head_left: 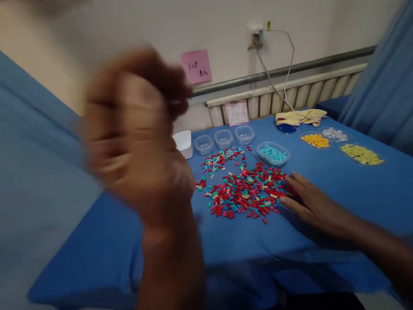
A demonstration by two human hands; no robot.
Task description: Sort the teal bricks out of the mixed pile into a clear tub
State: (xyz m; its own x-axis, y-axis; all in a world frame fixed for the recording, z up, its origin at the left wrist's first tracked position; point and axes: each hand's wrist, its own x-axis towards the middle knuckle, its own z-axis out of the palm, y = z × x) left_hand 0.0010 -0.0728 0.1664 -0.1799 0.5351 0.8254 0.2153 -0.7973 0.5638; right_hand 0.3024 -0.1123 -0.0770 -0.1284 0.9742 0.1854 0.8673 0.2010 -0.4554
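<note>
My left hand [135, 137] is raised high and close to the camera, smeared by motion. Its fingers look curled in; whatever they may hold is hidden. At the right edge of a pile of small plastic blocks [246, 190], mostly red with teal, green, pink and cream ones, lies my right hand [311, 203]. Its fingers are stretched out, with the tips touching the blocks. A smaller scatter of mixed blocks [221, 159] spreads behind the main pile. Beyond my right fingertips stands a clear tub of light-blue blocks [272, 153].
Clear tubs [224, 138] and a white container [184, 145] line the back of the blue-covered table [341, 186]. Trays of orange pieces [315, 140], grey pieces [334, 135] and yellow pieces [361, 153] sit at right. A yellow cloth [300, 117] partly covers a dark-blue tray [286, 128].
</note>
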